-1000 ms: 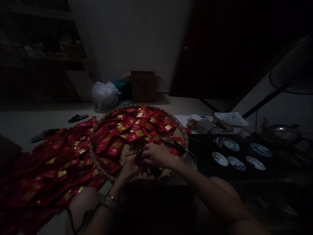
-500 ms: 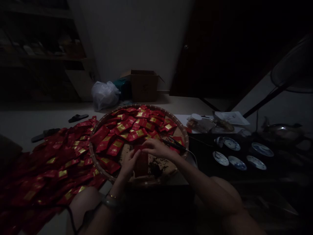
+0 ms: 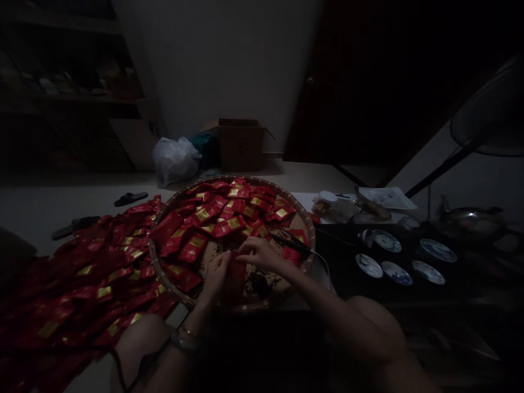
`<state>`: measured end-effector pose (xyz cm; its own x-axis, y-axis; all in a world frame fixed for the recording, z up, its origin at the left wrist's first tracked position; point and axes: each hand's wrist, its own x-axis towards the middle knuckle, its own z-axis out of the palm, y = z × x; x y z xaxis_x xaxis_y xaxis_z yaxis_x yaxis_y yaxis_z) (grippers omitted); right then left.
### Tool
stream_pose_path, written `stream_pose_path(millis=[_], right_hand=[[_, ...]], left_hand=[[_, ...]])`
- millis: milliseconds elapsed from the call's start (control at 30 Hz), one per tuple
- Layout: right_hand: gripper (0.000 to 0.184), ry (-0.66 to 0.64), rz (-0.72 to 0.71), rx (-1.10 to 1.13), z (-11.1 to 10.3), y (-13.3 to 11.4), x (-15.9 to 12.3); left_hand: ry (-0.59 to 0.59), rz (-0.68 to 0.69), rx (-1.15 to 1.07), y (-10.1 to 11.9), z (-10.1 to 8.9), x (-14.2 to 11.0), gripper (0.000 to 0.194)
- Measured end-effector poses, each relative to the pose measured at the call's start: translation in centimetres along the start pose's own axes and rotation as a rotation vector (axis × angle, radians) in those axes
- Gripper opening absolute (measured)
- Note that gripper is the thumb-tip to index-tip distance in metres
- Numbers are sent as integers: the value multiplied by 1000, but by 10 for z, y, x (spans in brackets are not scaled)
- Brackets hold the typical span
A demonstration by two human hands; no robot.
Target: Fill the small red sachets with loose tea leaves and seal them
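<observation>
My left hand (image 3: 216, 273) and my right hand (image 3: 257, 252) pinch the upper end of a dark red packet (image 3: 234, 281), one at each side. It is held over the front of a round woven tray (image 3: 153, 255). Red packets with gold labels (image 3: 233, 222) cover the tray's back and left. Loose dark leaf bits (image 3: 262, 283), perhaps tea, lie on the bare part by my right hand. A dark tool (image 3: 292, 243) with a pale cord rests at the tray's right. Dim light hides the packet's details.
A large heap of red packets (image 3: 102, 289) spreads over the floor at left, near dark slippers (image 3: 130, 198). Small patterned dishes (image 3: 397, 272) stand on a dark table at right beside a metal kettle (image 3: 470, 219). Behind the tray are a white plastic bag (image 3: 175, 158) and a cardboard box (image 3: 240, 143).
Both hands keep hold of the packet. It has come slightly lower and closer to me, and my right hand has shifted a little.
</observation>
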<state>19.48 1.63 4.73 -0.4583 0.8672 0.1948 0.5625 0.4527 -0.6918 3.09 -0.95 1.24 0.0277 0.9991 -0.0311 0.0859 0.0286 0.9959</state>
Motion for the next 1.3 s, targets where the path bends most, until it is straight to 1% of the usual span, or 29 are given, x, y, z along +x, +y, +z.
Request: stream_pose_path(millis=[100,167,200,267,333,400,500,567,700,767,833,967,1033,1100,1167,1233,1300], right_hand=[[13,-60,29,51,6,4,-3],[15,-59,26,49,10,6,-5],[17,-23,22,60,12,6,-6],[23,95,41,127,16,7,-9],[30,191,109,239,22,7,-11],[35,216,193,351,27,8,-13],[29,210,253,443,32,10,-13],[27,235,249,475,32,11,-13],[27,286,216,492,20,7,-9],[26,274,210,482,14,5,-7],[24,244,210,472,10,4,-7],[19,215,195,472,11,6,-7],[16,242,171,468,14,8,-7],[14,284,150,457,16,7,-7],[14,327,145,450,17,6,-6],[12,368,153,446,19,4,-5],[11,404,154,438,21,1,-4]], left_hand=[[-24,26,-44,0,0,0,40],[-62,19,-25,1,0,-1,37],[-72,13,-13,3,0,-1,37],[-78,3,-6,6,-1,-2,37],[-73,1,-25,9,-2,-3,37],[-73,-2,-49,10,-2,-3,37],[-93,-15,-86,10,-2,-2,40],[-99,-20,-97,10,-3,-1,42],[-42,-18,-100,10,-4,0,38],[-24,-39,-148,9,-4,0,37],[-30,-57,-190,9,-4,0,36],[-41,-62,-171,10,-4,-1,31],[-34,-89,-158,11,-4,-1,31],[-32,-146,-172,11,-2,0,35],[-57,-192,-212,11,1,-1,41],[-113,-200,-235,9,4,-2,47],[-161,-198,-213,8,7,-3,51]])
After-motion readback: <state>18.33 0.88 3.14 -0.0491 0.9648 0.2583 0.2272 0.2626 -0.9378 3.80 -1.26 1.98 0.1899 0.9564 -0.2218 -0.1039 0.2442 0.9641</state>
